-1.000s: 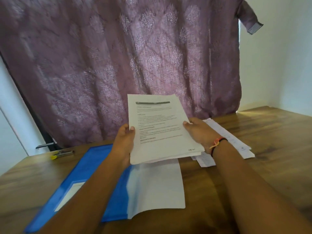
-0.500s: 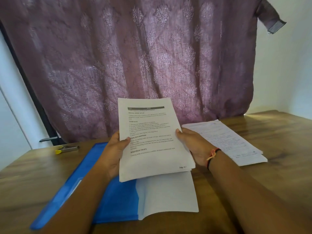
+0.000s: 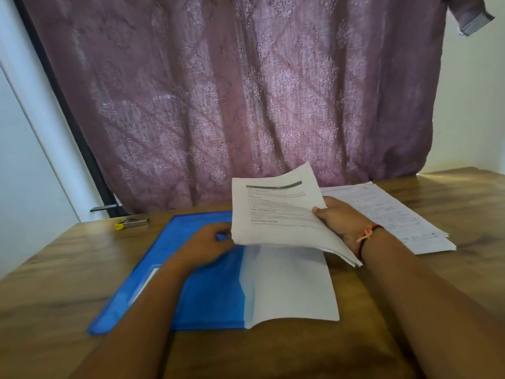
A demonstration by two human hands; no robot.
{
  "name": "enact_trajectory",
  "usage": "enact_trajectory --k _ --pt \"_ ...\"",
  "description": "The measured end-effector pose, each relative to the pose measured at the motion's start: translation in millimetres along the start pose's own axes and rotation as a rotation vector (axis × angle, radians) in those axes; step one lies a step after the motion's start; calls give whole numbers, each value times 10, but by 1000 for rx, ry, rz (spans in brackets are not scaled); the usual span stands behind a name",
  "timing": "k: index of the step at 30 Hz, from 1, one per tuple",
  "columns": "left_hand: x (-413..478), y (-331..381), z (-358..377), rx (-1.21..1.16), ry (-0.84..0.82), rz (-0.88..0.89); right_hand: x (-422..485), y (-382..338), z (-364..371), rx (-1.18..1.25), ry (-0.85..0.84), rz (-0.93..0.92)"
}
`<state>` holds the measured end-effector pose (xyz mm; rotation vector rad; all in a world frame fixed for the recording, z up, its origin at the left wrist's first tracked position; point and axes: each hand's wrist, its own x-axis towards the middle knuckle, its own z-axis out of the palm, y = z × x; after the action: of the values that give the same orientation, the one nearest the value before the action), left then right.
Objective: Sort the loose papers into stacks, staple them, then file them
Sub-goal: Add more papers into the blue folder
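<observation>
My right hand (image 3: pixel 338 222) grips a stack of printed papers (image 3: pixel 273 214) by its right edge and holds it tilted above the table. My left hand (image 3: pixel 205 244) is off the stack and hovers low over the open blue folder (image 3: pixel 207 296), its fingers loosely curled and blurred, just left of the stack's lower corner. A white sheet (image 3: pixel 287 285) lies on the right half of the folder, partly under the held stack. A second pile of papers (image 3: pixel 396 214) lies flat on the table to the right, behind my right wrist.
A small stapler (image 3: pixel 131 223) with a yellow tip lies on the wooden table (image 3: pixel 54 269) at the back left. A purple patterned curtain (image 3: pixel 232 91) hangs right behind the table's far edge. White walls stand on both sides.
My left hand has let go of the stack and dropped toward the blue folder. The stack, now held by the right hand alone, has tilted flatter and shifted right.
</observation>
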<state>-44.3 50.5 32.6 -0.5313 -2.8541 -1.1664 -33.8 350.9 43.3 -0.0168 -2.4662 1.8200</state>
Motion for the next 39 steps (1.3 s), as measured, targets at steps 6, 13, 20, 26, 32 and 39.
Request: enact_trajectory --k 6,13,20,26,32,39 --pt "95 36 97 597 -185 -74 -35 -23 -30 -144 -13 5" --pt "85 59 41 398 26 -101 -38 -30 -157 -229 -33 -2" --pt "85 -24 -108 394 326 -114 -36 31 -259 -322 -140 28" --pt "111 -25 -126 421 402 -85 -28 1 -138 -394 -148 23" --pt "97 16 -122 393 432 -54 -16 -68 -60 -340 -138 -25" --pt "75 71 -136 428 439 -44 4 -33 -185 -289 -140 -15"
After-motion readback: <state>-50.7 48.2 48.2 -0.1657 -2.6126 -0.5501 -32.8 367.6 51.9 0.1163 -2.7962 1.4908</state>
